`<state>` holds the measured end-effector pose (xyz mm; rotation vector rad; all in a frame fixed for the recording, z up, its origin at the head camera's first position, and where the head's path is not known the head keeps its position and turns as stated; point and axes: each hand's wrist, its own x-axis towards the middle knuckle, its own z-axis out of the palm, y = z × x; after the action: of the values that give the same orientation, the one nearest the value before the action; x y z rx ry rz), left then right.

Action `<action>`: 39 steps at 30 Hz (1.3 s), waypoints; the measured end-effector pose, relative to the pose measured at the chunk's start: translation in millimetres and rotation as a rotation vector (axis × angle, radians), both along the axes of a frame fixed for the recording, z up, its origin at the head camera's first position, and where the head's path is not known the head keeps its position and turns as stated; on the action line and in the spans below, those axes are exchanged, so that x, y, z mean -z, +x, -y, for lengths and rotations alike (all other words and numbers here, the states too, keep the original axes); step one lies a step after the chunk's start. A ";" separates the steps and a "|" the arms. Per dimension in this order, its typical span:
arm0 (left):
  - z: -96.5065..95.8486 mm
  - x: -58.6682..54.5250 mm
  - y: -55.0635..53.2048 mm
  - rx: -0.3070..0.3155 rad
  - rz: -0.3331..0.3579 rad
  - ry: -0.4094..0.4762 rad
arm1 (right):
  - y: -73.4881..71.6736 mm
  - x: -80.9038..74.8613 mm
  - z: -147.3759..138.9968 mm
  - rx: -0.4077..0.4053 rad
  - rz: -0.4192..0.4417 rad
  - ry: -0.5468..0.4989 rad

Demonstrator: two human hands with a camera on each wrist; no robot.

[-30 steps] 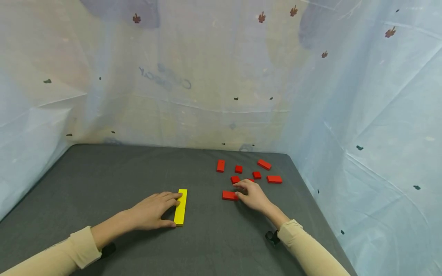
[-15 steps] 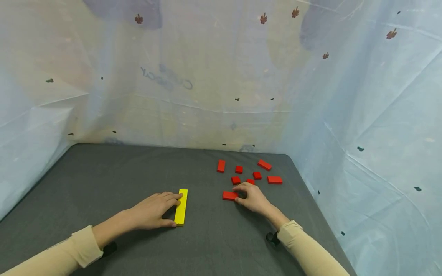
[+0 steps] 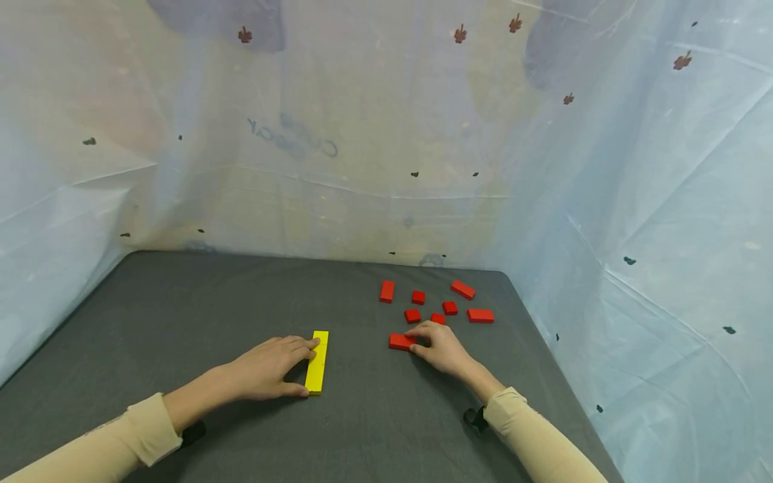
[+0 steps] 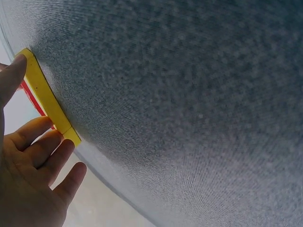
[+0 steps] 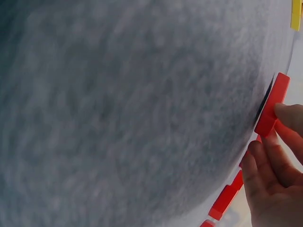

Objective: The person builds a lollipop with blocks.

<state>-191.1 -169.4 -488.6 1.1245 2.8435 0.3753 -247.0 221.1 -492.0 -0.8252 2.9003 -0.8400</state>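
My left hand [image 3: 268, 367] rests against a yellow strip [image 3: 317, 365] on the dark table, with spread, mostly straight fingers. Its fingertips touch the strip toward the far end, and the thumb touches the near end. A seam in the left wrist view splits the yellow strip [image 4: 45, 92] into a long block and a short one. Farther right, my right hand [image 3: 443, 347] pinches a red rectangular block [image 3: 400, 341] at its right end, between thumb and fingers. In the right wrist view the red block [image 5: 273, 105] shows a dark gap or shadow along its underside.
Several loose red blocks lie beyond my right hand, among them an upright-lying rectangle [image 3: 387, 291], a small square [image 3: 418, 297] and a rectangle [image 3: 480, 315] near the table's right edge. A pale printed sheet [image 3: 338, 134] hangs behind and along the sides.
My right hand has drawn slightly nearer, and its fingers have closed in on the red block's end. The left hand and the yellow strip have stayed in place.
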 end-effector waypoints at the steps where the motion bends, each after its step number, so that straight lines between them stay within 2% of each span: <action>1: 0.3 0.3 0.0 0.001 -0.003 0.000 | 0.3 -0.1 1.2 -0.001 -0.002 -0.012; 11: -0.1 1.4 0.1 0.013 -0.023 -0.003 | -1.8 -4.0 26.5 0.009 -0.034 -0.128; 21: -0.2 0.3 -0.5 -0.004 -0.017 -0.030 | -11.2 -10.4 72.7 -0.017 -0.057 -0.164; 31: -1.9 -1.4 -1.4 -0.006 -0.018 -0.039 | -19.5 -19.8 119.6 -0.059 -0.036 -0.129; 39: -0.2 -2.6 -0.9 0.019 -0.048 -0.030 | -26.2 -15.7 142.3 -0.068 0.004 -0.072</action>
<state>-192.0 -169.2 -486.0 1.1699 2.8667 0.3074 -273.2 78.8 -476.3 -0.9208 2.8362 -0.9432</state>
